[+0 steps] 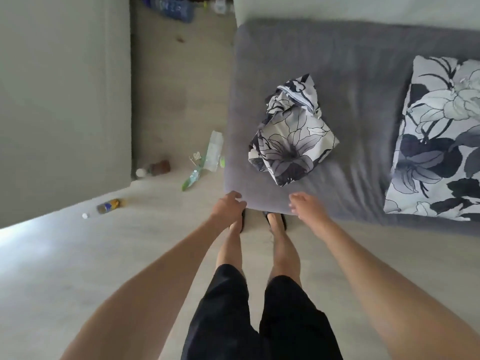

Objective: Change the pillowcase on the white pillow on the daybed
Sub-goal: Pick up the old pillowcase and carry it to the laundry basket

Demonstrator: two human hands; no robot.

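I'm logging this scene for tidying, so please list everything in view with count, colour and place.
daybed: one, grey cover, right half.
loose pillowcase: one, white and dark floral, crumpled on the daybed near its edge.
pillow: one, same floral case, far right.
bottles: several, on the floor; one with a yellow-blue label, one brown.
plastic wrappers: clear and green, beside the daybed.
left hand: at the daybed's corner.
right hand: fingers relaxed, over the edge.

We see matt grey cloth on daybed [363, 61], printed cloth pillowcase [291, 136], clear glossy plastic bottle [107, 206] lower left.
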